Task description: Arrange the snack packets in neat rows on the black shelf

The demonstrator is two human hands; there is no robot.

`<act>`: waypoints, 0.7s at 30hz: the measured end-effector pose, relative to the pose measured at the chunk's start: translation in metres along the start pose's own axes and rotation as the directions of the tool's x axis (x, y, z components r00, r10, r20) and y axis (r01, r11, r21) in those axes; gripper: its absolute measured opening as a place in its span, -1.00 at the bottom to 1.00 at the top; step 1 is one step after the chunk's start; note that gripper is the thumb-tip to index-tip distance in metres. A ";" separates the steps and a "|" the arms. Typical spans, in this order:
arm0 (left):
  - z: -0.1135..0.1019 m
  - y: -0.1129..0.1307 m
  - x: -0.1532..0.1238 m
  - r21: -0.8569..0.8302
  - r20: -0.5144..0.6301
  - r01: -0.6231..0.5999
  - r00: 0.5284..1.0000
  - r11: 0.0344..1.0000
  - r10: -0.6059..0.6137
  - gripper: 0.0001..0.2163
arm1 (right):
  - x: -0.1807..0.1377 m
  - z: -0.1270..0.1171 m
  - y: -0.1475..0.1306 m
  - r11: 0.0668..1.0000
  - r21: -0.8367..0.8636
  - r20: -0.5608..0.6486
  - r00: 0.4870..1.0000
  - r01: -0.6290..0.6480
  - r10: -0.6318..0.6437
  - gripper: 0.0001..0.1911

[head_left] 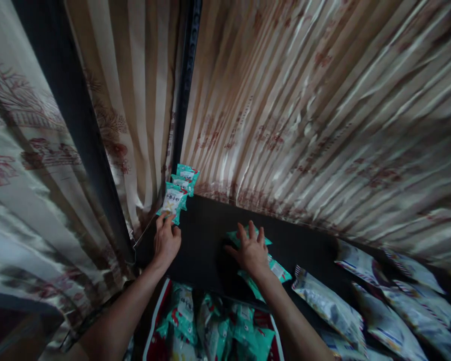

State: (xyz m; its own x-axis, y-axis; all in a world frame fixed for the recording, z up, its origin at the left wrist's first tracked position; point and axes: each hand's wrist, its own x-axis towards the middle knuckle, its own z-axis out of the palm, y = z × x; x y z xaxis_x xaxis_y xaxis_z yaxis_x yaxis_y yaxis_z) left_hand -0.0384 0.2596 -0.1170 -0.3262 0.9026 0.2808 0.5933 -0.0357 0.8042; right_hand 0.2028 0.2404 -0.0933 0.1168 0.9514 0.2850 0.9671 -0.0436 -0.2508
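My left hand [167, 240] pinches the lower edge of a teal and white snack packet [173, 198], which stands tilted at the front of a short row. Behind it, two more teal packets [188, 173] stand near the shelf's far left corner. My right hand [252, 253] has its fingers spread over a teal packet [263, 239] lying on the black shelf [206, 225]. Another teal packet [279, 269] sticks out beside that wrist. Part of these packets is hidden beneath the right hand and forearm.
Below the shelf's front edge is a red box with a white rim [156, 321], holding several teal packets [214, 326]. Several larger white bags [328, 306] lie on the right of the shelf. Patterned curtains [285, 125] hang behind and at left, beside dark metal posts [186, 85].
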 end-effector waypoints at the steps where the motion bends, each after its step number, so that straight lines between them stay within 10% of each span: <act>1: 0.001 0.001 -0.003 -0.022 0.006 -0.011 1.000 1.000 0.011 -0.67 | -0.001 0.001 0.005 1.000 -0.008 0.024 1.000 -0.008 0.008 -0.33; 9: -0.003 0.001 -0.016 -0.172 0.255 -0.043 0.963 0.984 0.086 -0.66 | -0.006 -0.016 -0.026 0.964 0.205 0.139 0.970 0.171 -0.201 -0.45; 16: -0.036 -0.003 -0.035 -0.435 0.458 -0.016 0.857 0.900 0.237 -0.48 | -0.013 -0.057 -0.079 0.674 0.672 0.532 0.833 -0.306 -0.152 -0.58; 21: -0.050 -0.001 -0.039 -0.438 0.451 0.025 0.871 0.899 0.196 -0.55 | -0.012 -0.063 -0.096 0.461 0.770 0.589 0.770 -0.442 -0.245 -0.66</act>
State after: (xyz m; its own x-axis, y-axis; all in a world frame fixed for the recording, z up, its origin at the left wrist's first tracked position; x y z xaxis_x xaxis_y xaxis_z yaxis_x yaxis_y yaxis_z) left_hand -0.0633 0.2029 -0.1025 0.1636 0.9725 0.1656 0.2025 -0.1974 0.9592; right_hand 0.1225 0.2142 -0.0145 -0.2798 0.9231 -0.2638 0.2199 -0.2058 -0.9536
